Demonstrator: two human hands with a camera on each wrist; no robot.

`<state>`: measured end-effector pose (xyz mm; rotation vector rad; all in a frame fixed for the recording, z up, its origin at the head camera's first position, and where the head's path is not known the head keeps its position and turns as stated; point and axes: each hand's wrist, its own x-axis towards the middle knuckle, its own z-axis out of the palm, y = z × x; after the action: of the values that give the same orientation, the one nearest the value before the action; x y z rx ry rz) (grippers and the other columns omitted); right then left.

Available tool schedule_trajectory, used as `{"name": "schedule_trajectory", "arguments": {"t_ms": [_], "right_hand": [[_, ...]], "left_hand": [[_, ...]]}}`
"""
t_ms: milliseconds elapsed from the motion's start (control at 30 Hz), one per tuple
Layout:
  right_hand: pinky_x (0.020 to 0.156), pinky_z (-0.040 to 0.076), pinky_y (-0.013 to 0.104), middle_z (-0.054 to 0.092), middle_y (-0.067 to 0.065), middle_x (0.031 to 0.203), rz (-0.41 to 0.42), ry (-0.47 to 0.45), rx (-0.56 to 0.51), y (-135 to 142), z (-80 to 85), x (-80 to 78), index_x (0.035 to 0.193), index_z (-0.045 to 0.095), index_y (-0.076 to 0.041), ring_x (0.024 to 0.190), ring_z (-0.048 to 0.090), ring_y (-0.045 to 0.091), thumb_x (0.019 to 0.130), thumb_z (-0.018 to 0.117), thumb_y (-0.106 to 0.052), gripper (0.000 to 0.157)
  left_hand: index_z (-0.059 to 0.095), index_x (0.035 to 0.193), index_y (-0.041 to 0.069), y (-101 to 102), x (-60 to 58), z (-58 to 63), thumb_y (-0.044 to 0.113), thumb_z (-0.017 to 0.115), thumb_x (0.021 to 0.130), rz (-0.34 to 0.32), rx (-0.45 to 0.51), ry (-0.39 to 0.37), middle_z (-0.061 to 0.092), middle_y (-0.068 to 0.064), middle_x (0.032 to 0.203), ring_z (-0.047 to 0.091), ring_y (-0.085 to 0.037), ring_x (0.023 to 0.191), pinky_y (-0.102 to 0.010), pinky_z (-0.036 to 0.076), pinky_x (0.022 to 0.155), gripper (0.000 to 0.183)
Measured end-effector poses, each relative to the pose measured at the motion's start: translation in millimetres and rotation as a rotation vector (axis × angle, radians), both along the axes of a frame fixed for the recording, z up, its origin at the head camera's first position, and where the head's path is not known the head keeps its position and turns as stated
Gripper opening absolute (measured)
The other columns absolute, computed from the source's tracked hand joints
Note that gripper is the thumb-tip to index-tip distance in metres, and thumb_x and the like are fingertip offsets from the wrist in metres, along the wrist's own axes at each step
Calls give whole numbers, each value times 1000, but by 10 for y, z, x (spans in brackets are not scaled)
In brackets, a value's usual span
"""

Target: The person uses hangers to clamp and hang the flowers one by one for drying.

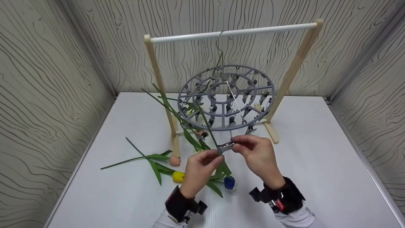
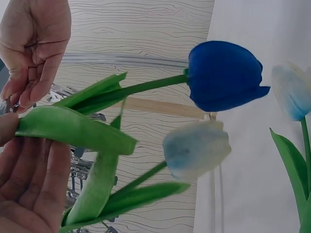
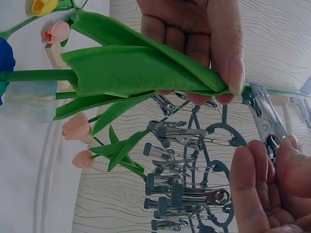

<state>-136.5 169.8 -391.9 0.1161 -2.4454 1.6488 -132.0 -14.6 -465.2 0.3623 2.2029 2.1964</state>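
My left hand point(image 1: 199, 171) pinches an artificial blue tulip point(image 2: 226, 75) by its stem, just past the base of the green leaves point(image 3: 121, 68). The flower head points down toward me, and the stem slants up past the front of a round grey clip hanger point(image 1: 223, 111). My right hand point(image 1: 259, 155) holds a metal clip point(image 3: 263, 116) between thumb and fingers, at its handle end. That clip hangs from the hanger's near edge, and its jaws are right at the stem beside my left fingertips. A white-and-blue tulip point(image 2: 197, 148) appears close to the blue one.
The hanger hooks over a white rod point(image 1: 269, 30) on a wooden stand point(image 1: 292, 72). Several other clips point(image 3: 194, 194) dangle from it. Pink tulips point(image 3: 77, 127) show beside them. A peach tulip point(image 1: 174, 160) and a yellow tulip point(image 1: 178, 176) lie on the white table point(image 1: 126, 196).
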Motion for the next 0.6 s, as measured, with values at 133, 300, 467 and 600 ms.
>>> {"name": "schedule_trajectory", "arguments": {"t_ms": [133, 300, 467, 600], "right_hand": [[70, 58, 19, 79, 13, 93, 3, 5, 2, -1, -20, -2, 98, 81, -3, 75, 70, 7, 83, 81, 1, 15], [72, 58, 19, 79, 13, 96, 26, -9, 7, 6, -45, -16, 100, 81, -3, 78, 70, 7, 83, 82, 0, 18], [77, 58, 18, 79, 12, 101, 48, -43, 1, 16, -80, -48, 105, 80, -3, 84, 71, 7, 85, 81, -2, 21], [82, 58, 17, 78, 11, 105, 62, -65, -4, 26, -108, -82, 110, 79, -5, 89, 72, 8, 88, 80, -3, 23]], "left_hand": [[78, 110, 4, 11, -12, 1, 18, 77, 94, 1, -4, 2, 77, -14, 106, 74, -11, 90, -22, 61, 85, 20], [78, 109, 5, 17, -27, -15, 18, 76, 95, -8, -5, 19, 78, -14, 105, 74, -11, 89, -22, 61, 85, 20], [78, 111, 6, 14, -47, -54, 20, 75, 95, -6, -18, 7, 78, -12, 106, 73, -11, 89, -22, 61, 85, 21], [77, 116, 6, 1, -69, -89, 21, 75, 96, -11, -44, -8, 78, -12, 110, 74, -15, 95, -23, 61, 88, 25]]}}
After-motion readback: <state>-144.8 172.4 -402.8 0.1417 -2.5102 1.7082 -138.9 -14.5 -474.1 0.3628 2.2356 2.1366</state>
